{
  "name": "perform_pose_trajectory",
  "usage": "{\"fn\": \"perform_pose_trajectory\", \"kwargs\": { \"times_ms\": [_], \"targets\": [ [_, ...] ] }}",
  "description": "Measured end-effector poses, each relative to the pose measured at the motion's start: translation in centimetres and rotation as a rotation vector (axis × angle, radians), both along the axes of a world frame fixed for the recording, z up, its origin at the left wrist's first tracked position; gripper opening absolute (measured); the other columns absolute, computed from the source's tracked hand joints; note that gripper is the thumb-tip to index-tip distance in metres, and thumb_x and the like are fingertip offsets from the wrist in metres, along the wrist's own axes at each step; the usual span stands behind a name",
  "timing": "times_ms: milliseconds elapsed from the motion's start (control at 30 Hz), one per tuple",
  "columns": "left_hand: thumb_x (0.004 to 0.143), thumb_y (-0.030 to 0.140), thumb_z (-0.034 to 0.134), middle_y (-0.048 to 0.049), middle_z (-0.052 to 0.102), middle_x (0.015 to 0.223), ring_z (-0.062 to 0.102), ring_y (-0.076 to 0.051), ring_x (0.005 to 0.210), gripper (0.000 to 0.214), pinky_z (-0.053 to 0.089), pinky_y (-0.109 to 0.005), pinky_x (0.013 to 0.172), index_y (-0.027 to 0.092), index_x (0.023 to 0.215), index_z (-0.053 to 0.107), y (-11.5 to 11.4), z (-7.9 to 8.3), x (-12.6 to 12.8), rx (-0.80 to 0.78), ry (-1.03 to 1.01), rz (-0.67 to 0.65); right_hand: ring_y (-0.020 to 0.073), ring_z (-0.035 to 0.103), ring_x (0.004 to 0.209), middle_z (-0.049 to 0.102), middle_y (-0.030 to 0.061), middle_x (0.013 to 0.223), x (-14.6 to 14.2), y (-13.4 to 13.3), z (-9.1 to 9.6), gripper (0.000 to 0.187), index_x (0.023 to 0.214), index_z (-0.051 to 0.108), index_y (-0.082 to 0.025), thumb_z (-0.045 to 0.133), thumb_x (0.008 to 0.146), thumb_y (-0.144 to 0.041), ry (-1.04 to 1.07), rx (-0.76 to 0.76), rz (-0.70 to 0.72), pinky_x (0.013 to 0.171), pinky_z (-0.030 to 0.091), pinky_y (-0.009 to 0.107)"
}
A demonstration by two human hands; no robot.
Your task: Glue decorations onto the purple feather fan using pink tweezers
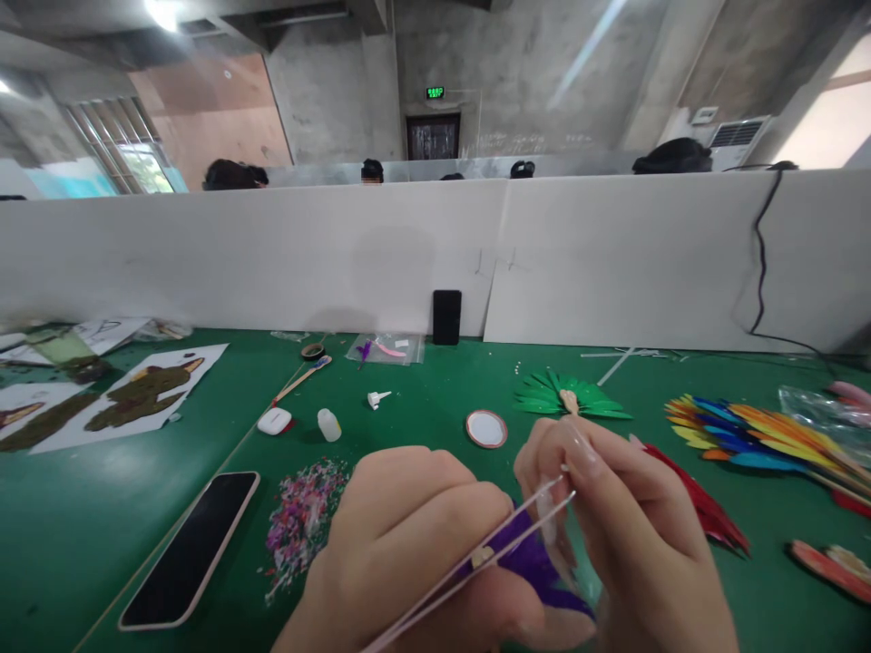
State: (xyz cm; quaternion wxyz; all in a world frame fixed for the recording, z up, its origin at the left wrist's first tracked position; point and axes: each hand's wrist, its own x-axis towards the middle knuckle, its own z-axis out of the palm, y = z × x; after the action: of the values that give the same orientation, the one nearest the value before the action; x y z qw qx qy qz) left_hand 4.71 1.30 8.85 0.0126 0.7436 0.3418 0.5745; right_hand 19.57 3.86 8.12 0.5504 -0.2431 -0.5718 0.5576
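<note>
My left hand (pixel 422 535) is closed, with thin metal tweezers (pixel 469 564) running between its thumb and index finger. Their two tips are apart and reach the fingers of my right hand (pixel 612 508). A purple feather-like piece (pixel 527 553) shows between the hands, partly hidden by the fingers and tweezers. Between the tweezer arms a small beige bit (pixel 482 555) is visible. My right thumb and index finger are pinched together; a tiny whitish speck shows by the tweezer tips, but what they grip is unclear. Beyond the right hand lies a green feathered piece (pixel 599 397) with a beige body.
On the green table (pixel 224 417) lie a phone (pixel 194 549), colourful shreds (pixel 303 517), a small bottle (pixel 329 424), a white nozzle cap (pixel 377 398), a round lid (pixel 486 428) and a toothbrush (pixel 303 379). Multicoloured feathers (pixel 755 435) and red feathers (pixel 700 499) lie right. A white partition (pixel 306 254) stands behind.
</note>
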Motion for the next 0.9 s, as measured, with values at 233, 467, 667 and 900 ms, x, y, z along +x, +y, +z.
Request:
{"fn": "perform_pose_trajectory", "kwargs": {
  "times_ms": [233, 467, 667, 900],
  "targets": [
    [0.09, 0.04, 0.051, -0.0022, 0.059, 0.064, 0.055, -0.012, 0.059, 0.027, 0.047, -0.021, 0.052, 0.019, 0.082, 0.065, -0.18, -0.19, 0.0, 0.037, 0.03, 0.054, 0.0093, 0.041, 0.046, 0.046, -0.0022, 0.055, -0.1, 0.08, -0.16, 0.031, 0.066, 0.054, -0.021, 0.047, 0.094, -0.031, -0.01, 0.003, -0.039, 0.044, 0.039, 0.02],
    [0.09, 0.039, 0.051, -0.0016, 0.06, 0.064, 0.055, -0.013, 0.06, 0.025, 0.046, -0.022, 0.055, 0.019, 0.082, 0.065, 0.24, -0.2, -0.35, 0.063, 0.05, 0.049, 0.0085, 0.041, 0.045, 0.044, -0.0025, 0.055, -0.13, 0.14, -0.11, 0.032, 0.065, 0.055, -0.02, 0.048, 0.094, -0.033, -0.016, -0.018, -0.037, 0.04, 0.037, 0.018],
    [0.09, 0.036, 0.052, -0.0014, 0.06, 0.064, 0.054, -0.012, 0.058, 0.023, 0.046, -0.023, 0.057, 0.019, 0.084, 0.066, 0.15, -0.28, -0.45, 0.067, 0.06, 0.031, 0.008, 0.043, 0.043, 0.047, -0.0021, 0.058, -0.04, 0.02, -0.38, 0.03, 0.067, 0.058, -0.021, 0.05, 0.093, -0.032, 0.012, -0.031, -0.015, 0.038, 0.038, 0.019],
    [0.09, 0.037, 0.052, -0.0005, 0.06, 0.066, 0.055, -0.012, 0.059, 0.022, 0.046, -0.023, 0.058, 0.019, 0.088, 0.064, -0.01, 0.0, -0.74, 0.099, 0.147, 0.06, 0.0078, 0.043, 0.043, 0.048, -0.002, 0.055, 0.2, -0.2, -0.13, 0.03, 0.066, 0.059, -0.02, 0.052, 0.091, -0.034, -0.031, -0.049, -0.056, 0.038, 0.039, 0.017]
  ]
}}
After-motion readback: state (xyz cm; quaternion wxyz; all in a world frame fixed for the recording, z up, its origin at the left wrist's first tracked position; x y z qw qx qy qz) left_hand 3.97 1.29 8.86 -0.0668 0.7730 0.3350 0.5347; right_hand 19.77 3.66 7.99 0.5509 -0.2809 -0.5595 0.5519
